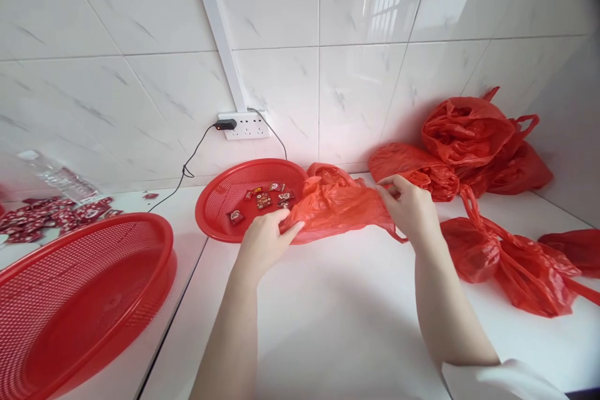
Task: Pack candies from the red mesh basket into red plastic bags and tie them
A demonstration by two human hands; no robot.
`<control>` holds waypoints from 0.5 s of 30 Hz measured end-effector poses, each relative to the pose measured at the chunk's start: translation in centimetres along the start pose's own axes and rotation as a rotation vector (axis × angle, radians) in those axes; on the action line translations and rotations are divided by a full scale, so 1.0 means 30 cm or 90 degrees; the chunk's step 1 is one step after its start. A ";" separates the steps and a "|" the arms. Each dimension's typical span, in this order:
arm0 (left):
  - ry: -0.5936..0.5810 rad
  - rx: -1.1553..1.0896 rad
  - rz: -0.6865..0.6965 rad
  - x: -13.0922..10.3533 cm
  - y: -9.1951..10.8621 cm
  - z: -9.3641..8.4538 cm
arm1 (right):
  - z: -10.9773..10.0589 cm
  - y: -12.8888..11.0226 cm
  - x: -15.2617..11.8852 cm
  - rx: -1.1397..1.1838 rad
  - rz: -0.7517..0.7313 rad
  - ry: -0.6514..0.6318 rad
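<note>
A crumpled red plastic bag [342, 203] is stretched between my two hands, its left end over the right rim of a round red basket [218, 200]. My left hand [267, 240] pinches the bag's left end at the basket's front edge. At the other end, my right hand [410, 209] grips the bag between thumb and fingers. Several small wrapped packets [263, 200] lie in the basket. What the bag holds, if anything, is hidden.
A large red basket [107, 300] stands at the left, with a pile of red packets [35, 219] and a plastic bottle [60, 178] behind it. Red bags [469, 137] sit at the right. A power strip [246, 126] with cables is on the wall.
</note>
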State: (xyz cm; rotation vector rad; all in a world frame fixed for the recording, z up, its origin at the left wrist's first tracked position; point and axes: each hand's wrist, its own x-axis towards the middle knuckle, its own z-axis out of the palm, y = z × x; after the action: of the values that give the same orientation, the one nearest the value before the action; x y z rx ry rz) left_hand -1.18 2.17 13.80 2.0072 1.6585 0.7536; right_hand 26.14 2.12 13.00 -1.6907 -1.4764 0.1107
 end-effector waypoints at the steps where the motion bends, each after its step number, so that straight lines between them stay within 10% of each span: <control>1: -0.005 0.002 -0.004 0.003 0.003 0.011 | 0.003 -0.014 -0.013 0.008 -0.036 0.009; 9: 0.038 -0.200 -0.034 0.031 0.013 0.085 | 0.018 -0.183 -0.169 0.188 -0.385 -0.216; 15: -0.118 -0.382 -0.070 -0.003 0.046 0.090 | 0.151 -0.165 -0.179 0.028 -0.251 -0.492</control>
State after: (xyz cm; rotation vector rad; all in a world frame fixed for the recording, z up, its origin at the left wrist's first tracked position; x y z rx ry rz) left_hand 1.59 1.85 12.61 1.5003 1.2339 0.8678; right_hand 18.18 -0.36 10.91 -1.3376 -2.3216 0.6288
